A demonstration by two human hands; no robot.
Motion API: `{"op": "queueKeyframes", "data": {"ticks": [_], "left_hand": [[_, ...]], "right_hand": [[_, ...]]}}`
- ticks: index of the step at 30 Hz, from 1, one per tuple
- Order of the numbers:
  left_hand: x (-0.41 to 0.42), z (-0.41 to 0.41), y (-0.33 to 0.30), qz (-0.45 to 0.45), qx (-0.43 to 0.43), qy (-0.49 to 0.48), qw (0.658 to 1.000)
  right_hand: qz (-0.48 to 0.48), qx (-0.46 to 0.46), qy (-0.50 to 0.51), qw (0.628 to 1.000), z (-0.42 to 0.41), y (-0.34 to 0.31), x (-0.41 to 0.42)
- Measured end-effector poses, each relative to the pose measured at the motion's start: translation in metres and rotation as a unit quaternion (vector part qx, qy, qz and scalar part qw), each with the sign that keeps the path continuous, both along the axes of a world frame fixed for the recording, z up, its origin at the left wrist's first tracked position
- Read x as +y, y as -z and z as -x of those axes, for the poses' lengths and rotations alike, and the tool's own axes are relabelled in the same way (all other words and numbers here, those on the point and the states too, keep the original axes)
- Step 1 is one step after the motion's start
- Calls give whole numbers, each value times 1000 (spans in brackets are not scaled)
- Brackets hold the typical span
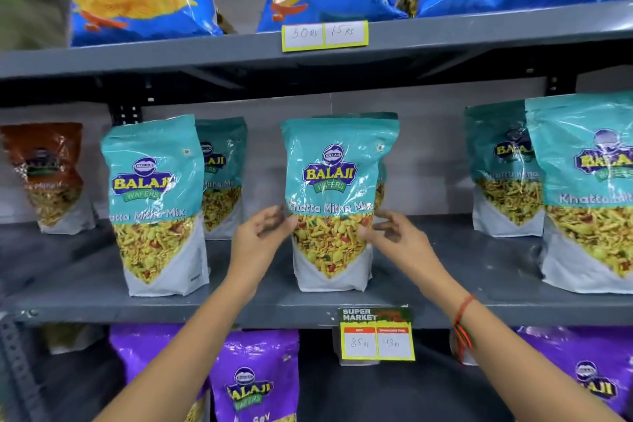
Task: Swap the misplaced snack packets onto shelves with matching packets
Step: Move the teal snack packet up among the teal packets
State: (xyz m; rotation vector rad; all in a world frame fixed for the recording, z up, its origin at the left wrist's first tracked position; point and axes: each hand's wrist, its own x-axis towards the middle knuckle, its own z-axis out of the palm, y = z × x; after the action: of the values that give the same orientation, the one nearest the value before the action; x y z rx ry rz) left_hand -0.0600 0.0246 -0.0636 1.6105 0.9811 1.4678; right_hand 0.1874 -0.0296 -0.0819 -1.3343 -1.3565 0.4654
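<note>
The teal Khatta Mitha Mix packet [330,202] stands upright at the centre of the middle shelf [274,308]. The left hand [255,238] and right hand [397,238] flank it, fingers loosely spread, fingertips touching its side edges without a closed grip. Matching teal packets [156,202] stand on both sides.

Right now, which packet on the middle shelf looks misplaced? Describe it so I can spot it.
Find the grey metal middle shelf lined with teal Khatta Mitha Mix pouches. At its far left end, set back, stands a reddish-brown Balaji pouch, the only packet there that is not teal.
</note>
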Motion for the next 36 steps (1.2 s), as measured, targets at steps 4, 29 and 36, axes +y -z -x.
{"op": "queueKeyframes", "data": {"ticks": [4,29,36], "left_hand": [[3,12,33,78,169,75,980],[-2,-41,38,9,293,30,956],[-22,-36,39,-33,241,-15,970]], "right_hand": [[101,-139,-74,982,4,13,-10],[120,-115,-38,985,-29,13,-16],[4,-42,31,999,-12,20,-33]]}}
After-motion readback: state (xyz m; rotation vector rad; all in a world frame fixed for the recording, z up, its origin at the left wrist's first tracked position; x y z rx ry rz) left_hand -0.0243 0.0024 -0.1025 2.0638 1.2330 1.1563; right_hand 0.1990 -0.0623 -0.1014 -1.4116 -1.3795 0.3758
